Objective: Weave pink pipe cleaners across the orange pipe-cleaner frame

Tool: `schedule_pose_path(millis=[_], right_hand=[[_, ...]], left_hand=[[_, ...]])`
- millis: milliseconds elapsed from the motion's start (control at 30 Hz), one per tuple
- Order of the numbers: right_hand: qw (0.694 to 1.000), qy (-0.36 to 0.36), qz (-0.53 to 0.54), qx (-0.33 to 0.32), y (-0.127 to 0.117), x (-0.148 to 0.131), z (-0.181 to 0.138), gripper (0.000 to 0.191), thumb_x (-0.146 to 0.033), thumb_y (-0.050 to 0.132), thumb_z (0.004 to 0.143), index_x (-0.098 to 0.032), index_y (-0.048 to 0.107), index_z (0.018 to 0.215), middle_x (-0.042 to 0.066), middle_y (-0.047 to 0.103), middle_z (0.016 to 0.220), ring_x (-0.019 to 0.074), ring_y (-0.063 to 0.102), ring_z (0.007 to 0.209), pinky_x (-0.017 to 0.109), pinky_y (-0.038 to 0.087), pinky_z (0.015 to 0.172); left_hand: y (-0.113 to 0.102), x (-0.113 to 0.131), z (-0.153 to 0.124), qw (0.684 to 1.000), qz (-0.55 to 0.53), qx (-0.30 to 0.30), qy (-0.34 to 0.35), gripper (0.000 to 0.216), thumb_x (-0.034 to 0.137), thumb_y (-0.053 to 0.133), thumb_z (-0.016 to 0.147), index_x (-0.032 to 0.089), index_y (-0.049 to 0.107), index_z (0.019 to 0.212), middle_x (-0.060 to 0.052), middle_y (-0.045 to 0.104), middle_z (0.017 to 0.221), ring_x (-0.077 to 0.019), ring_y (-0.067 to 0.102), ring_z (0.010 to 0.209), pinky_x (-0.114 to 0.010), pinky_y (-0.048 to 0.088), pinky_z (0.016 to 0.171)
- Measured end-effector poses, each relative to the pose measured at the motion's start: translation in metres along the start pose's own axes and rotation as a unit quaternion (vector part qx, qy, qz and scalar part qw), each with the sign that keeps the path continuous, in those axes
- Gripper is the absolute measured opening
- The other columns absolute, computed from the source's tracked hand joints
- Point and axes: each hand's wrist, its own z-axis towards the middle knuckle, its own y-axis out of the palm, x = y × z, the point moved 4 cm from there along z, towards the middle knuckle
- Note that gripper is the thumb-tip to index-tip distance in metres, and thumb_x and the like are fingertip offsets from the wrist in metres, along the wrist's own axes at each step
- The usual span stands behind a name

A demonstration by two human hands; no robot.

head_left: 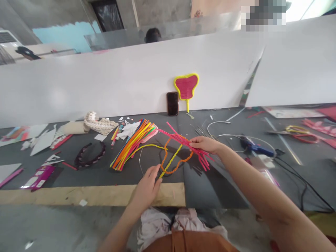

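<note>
My left hand (148,183) pinches the lower end of a frame: a wavy orange pipe-cleaner loop (183,161) with a twisted yellow stem (173,157) running up its middle. The frame is held just above the dark table. Across its top right, my right hand (204,144) is closed on a bunch of pink pipe cleaners (181,139), whose ends stick out on both sides of the fingers. Whether the right fingers also grip the frame is hidden. Left of the frame lies a bundle of many-coloured pipe cleaners (135,143), one yellow strand reaching towards the loop.
Against the white partition (126,77) lean a phone (172,104) and a yellow-edged red fan shape (187,87). To the right lie a blue glue gun (259,147) with its cord and scissors (294,131). At left are a dark braided headband (90,155) and a purple packet (39,177).
</note>
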Motion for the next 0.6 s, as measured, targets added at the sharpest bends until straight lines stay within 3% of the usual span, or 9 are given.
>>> schedule_pose_path(millis=[167, 300, 400, 500, 600], right_hand=[[0.997, -0.013, -0.070, -0.007, 0.004, -0.009, -0.004, 0.049, -0.063, 0.056, 0.074, -0.017, 0.068, 0.084, 0.004, 0.070, 0.078, 0.0146, 0.059, 0.067, 0.028, 0.047, 0.066], [0.984, -0.033, -0.172, -0.020, 0.005, -0.027, -0.001, 0.034, -0.048, 0.057, 0.078, -0.018, 0.071, 0.088, 0.002, 0.072, 0.081, 0.0147, 0.061, 0.072, 0.025, 0.046, 0.070], [0.964, -0.048, -0.261, -0.026, 0.010, -0.039, 0.006, 0.026, -0.035, 0.058, 0.078, -0.020, 0.073, 0.093, 0.000, 0.072, 0.082, 0.0145, 0.060, 0.074, 0.023, 0.044, 0.071], [0.937, -0.057, -0.343, -0.034, 0.018, -0.047, 0.016, 0.026, -0.024, 0.057, 0.077, -0.022, 0.075, 0.096, -0.002, 0.073, 0.081, 0.0144, 0.060, 0.074, 0.022, 0.043, 0.070], [0.911, -0.056, -0.405, -0.048, 0.024, -0.048, 0.029, 0.028, -0.018, 0.057, 0.076, -0.023, 0.077, 0.094, -0.002, 0.074, 0.081, 0.0150, 0.062, 0.072, 0.023, 0.044, 0.068]], left_hand=[[0.009, 0.013, -0.027, 0.997, -0.071, -0.022, 0.001, 0.058, 0.011, 0.045, 0.079, 0.020, 0.044, 0.136, -0.011, 0.058, 0.122, -0.0156, 0.063, 0.083, -0.037, 0.056, 0.082], [0.029, 0.039, -0.041, 0.988, -0.151, -0.005, 0.013, 0.051, 0.009, 0.047, 0.080, 0.021, 0.051, 0.130, -0.009, 0.060, 0.120, -0.0136, 0.064, 0.081, -0.032, 0.056, 0.079], [0.052, 0.065, -0.045, 0.980, -0.192, -0.055, 0.011, 0.047, 0.010, 0.052, 0.078, 0.020, 0.056, 0.124, -0.007, 0.065, 0.118, -0.0119, 0.067, 0.081, -0.028, 0.056, 0.076], [0.068, 0.093, -0.039, 0.979, -0.165, -0.110, 0.056, 0.039, 0.011, 0.054, 0.079, 0.020, 0.062, 0.116, -0.006, 0.070, 0.108, -0.0133, 0.067, 0.082, -0.028, 0.055, 0.077], [0.063, 0.108, -0.023, 0.985, -0.070, -0.080, 0.134, 0.031, 0.013, 0.051, 0.084, 0.019, 0.067, 0.111, -0.006, 0.073, 0.103, -0.0161, 0.066, 0.093, -0.030, 0.052, 0.085]])
